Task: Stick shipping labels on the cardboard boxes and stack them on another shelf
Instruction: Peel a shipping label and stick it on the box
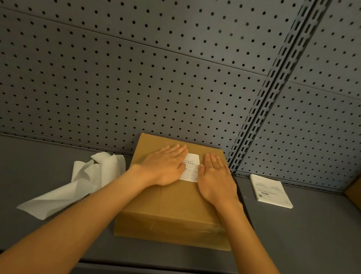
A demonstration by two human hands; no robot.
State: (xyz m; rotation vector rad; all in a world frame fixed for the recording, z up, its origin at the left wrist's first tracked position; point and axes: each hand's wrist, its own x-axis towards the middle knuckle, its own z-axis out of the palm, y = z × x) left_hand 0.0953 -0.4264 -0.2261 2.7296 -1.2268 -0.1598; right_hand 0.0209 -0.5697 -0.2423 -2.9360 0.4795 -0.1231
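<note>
Left hand (166, 165): flat, fingers straight, pressing the label's 9 o'clock edge.
Right hand (216, 179): flat too, pressing its 3 o'clock edge; neither hand grips anything.
Shipping label (191, 167): on the box top.
Cardboard box (174, 208): mid-shelf (6, 202).
Label stack (270, 191): at 3 o'clock.
Backing paper (80, 182): crumpled at 9 o'clock.

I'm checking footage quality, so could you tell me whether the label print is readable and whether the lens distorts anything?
Head view: label print between the hands is too small to read; wide-angle lens bows the pegboard seams; lighting dim and even, no glare.
</note>
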